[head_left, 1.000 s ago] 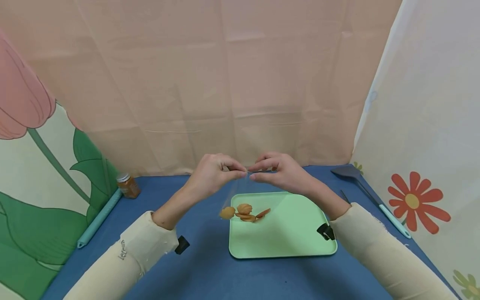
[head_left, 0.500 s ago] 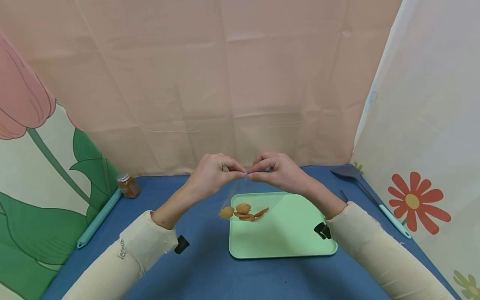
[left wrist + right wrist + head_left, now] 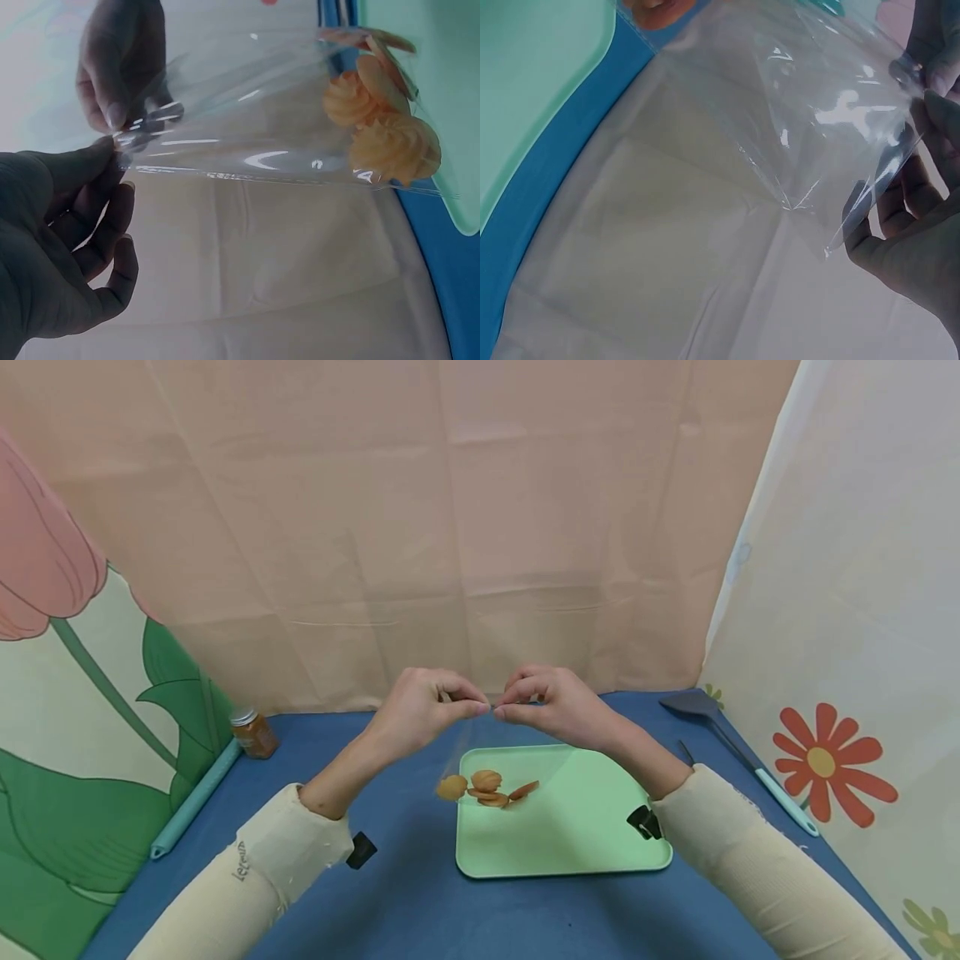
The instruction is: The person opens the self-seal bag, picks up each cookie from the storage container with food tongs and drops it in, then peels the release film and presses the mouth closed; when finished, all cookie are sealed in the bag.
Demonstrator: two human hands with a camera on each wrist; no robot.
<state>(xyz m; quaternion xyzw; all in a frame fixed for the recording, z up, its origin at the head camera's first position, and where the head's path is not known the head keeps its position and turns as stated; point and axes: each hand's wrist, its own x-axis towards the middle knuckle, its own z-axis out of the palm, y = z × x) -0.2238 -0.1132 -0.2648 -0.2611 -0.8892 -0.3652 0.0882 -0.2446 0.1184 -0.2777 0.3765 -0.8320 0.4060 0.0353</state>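
A clear plastic bag (image 3: 247,139) hangs between both hands, its mouth gathered at the fingertips. At its bottom lie several golden swirl cookies (image 3: 397,146), seen over the left end of the green tray (image 3: 570,852) in the head view. My left hand (image 3: 423,710) pinches the gathered top between thumb and forefinger. Facing it, my right hand (image 3: 558,703) pinches the same top edge, and its fingertips come close to the left ones. Loose film of the bag spreads over the right fingers (image 3: 889,195) in the right wrist view.
A jar with a silver lid (image 3: 255,732) stands at the back left beside a turquoise roll-like stick (image 3: 197,797). On the right lies a dark spatula (image 3: 731,747) with a pale blue handle. A thin dark tool (image 3: 686,752) shows partly behind the right wrist.
My right fingers have drawn slightly nearer to the left ones and curled a little more. The bag and cookies hang almost where they were.
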